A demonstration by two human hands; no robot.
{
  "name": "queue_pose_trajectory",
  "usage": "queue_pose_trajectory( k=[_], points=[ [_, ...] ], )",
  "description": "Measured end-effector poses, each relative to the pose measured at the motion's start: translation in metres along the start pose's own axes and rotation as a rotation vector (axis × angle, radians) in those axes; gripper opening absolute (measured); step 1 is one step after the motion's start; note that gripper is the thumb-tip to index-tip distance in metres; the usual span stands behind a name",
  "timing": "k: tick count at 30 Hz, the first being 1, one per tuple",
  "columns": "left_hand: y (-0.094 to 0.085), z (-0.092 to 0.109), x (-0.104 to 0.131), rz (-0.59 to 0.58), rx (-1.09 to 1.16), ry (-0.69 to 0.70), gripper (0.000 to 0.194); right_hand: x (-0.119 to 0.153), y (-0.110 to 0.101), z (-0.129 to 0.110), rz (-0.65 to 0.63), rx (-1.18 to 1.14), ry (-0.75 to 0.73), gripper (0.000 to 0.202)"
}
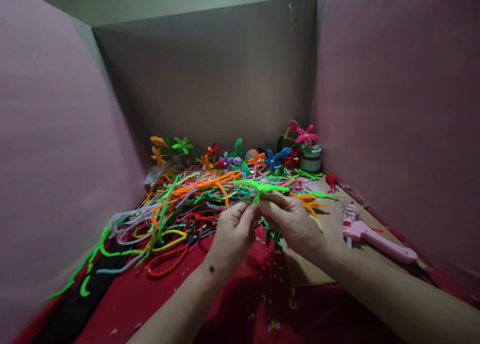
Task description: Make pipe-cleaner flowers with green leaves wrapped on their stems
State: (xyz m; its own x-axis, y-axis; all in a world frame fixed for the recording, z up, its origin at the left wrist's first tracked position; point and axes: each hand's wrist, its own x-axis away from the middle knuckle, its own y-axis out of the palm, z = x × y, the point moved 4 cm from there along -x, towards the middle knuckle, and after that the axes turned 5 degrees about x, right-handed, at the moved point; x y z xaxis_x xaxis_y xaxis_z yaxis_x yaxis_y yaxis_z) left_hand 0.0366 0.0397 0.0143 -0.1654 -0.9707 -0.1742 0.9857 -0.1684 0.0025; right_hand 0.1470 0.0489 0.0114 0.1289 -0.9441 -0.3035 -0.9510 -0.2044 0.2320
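Between my two hands is a bright green pipe-cleaner piece [264,186], its arms spreading out to the left and right above my fingers. My left hand [236,229] pinches it low at the middle with thumb and forefinger. From the other side, my right hand [290,219] grips the same spot, its fingers curled and its tips close to the left ones. The lower end of the piece is mostly hidden by my fingers. Just behind lies a big tangled heap of coloured pipe cleaners [202,184].
Pipe-cleaner flowers [275,159] stand along the back, with a small striped pot [311,159] at the right. A pink glue gun [378,241] lies on a cardboard sheet [307,274]. Scraps dot the red cloth [232,309]. Pink panels [397,109] rise on both sides.
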Motion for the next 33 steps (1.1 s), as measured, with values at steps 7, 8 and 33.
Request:
queue_pose_trajectory(
  k=[7, 8, 33],
  points=[
    [0.001, -0.004, 0.001, -0.056, 0.319, -0.132, 0.021, 0.000, -0.001, 0.006, -0.067, -0.061, 0.058, 0.018],
    [0.001, -0.005, 0.001, -0.075, 0.360, -0.145, 0.020, 0.000, -0.002, 0.007, -0.064, -0.071, 0.065, 0.019],
    [-0.014, -0.016, 0.004, 0.048, -0.401, 0.242, 0.016, 0.002, 0.006, 0.017, -0.040, -0.093, 0.013, 0.013]
  ],
)
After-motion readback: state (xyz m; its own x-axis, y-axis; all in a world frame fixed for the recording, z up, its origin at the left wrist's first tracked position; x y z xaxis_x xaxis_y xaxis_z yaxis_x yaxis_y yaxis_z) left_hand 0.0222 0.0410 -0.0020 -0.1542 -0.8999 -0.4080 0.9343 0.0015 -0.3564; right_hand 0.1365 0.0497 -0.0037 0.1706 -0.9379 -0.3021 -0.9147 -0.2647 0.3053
